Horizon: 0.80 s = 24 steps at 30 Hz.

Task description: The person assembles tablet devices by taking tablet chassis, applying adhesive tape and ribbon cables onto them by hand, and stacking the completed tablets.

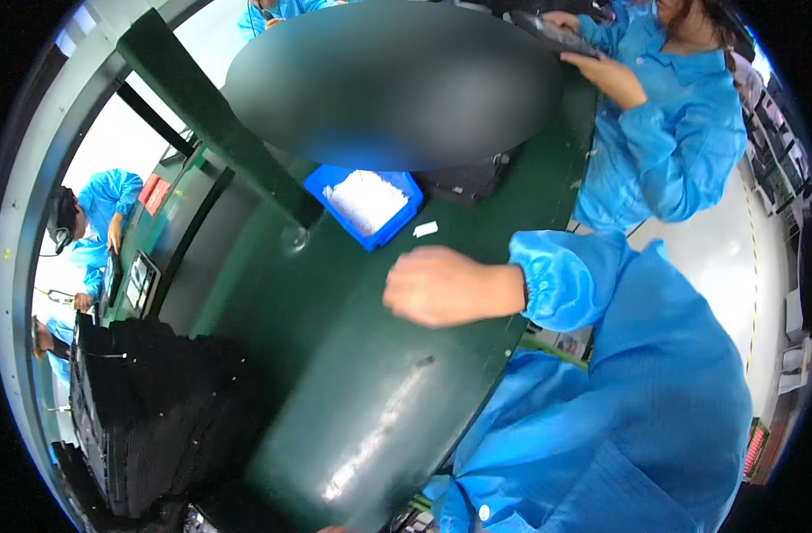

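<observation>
My right hand (432, 289) hovers over or rests on the green table (335, 338), back upward, reaching in from a blue sleeve. Its fingers are curled closed and slightly blurred; what they hold, if anything, is hidden beneath. Just beyond it lies a small white piece (425, 229). A blue bin (392, 233) stands further off, filled with small white pieces (368, 200). Of my left hand (333, 529) only a sliver of skin appears at the bottom edge, so its fingers cannot be made out.
Stacked black sheets or parts (157, 409) occupy the near left side. A dark green post (219, 115) rises beside the bin. Behind the bin lies a black item (468, 180). A co-worker (668, 115) in blue holds a dark part; another (108, 200) works at far left. Much of the top is blurred.
</observation>
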Available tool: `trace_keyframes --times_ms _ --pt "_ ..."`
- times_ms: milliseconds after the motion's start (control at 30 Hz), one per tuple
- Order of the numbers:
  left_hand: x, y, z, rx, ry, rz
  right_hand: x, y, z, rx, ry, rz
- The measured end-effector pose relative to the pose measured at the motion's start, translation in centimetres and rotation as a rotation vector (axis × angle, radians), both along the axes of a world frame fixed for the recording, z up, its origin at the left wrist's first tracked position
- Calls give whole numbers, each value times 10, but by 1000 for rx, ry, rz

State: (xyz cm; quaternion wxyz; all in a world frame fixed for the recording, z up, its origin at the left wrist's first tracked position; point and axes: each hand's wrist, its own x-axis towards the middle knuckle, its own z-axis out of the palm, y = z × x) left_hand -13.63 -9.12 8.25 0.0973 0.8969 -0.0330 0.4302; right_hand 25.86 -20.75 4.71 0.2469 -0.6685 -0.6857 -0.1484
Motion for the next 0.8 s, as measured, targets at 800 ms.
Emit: trace_keyframes --times_ms 800 --pt "179 -42 -49 -434 602 -775 47 -13 16 17 207 -337"
